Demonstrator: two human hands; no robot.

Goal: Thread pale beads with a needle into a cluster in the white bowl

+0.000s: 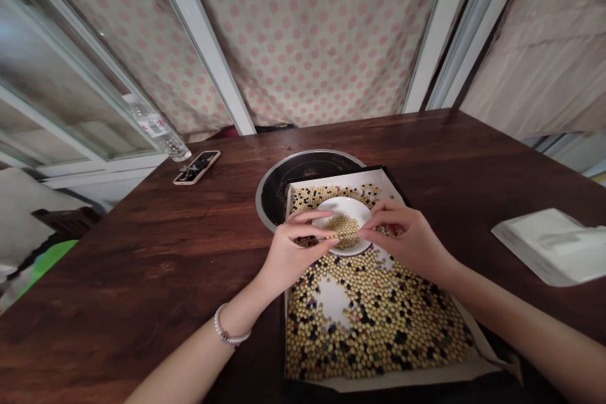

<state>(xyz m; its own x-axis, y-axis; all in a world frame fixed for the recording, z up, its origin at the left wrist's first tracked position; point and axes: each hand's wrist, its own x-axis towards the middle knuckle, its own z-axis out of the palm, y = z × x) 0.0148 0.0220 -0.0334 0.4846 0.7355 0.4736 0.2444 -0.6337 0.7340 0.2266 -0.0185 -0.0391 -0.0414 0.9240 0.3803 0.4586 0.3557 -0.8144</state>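
Observation:
A shallow white tray (392, 380) lies on the dark wooden table (142, 246), filled with several yellow beans (379, 328) mixed with dark ones. A small white dish (345, 205) sits in the tray's far half and holds a little heap of yellow beans (344, 227). My left hand (291, 252) rests at the dish's left rim, fingers pinched together over the beans. My right hand (407, 237) is at the dish's right rim, fingers also curled and pinched. What either pinch holds is too small to make out.
A round dark hob (284, 177) with a metal ring is set into the table behind the tray. A phone (197, 166) and a plastic bottle (158, 129) lie at the far left. A white box lid (552, 246) sits at the right edge.

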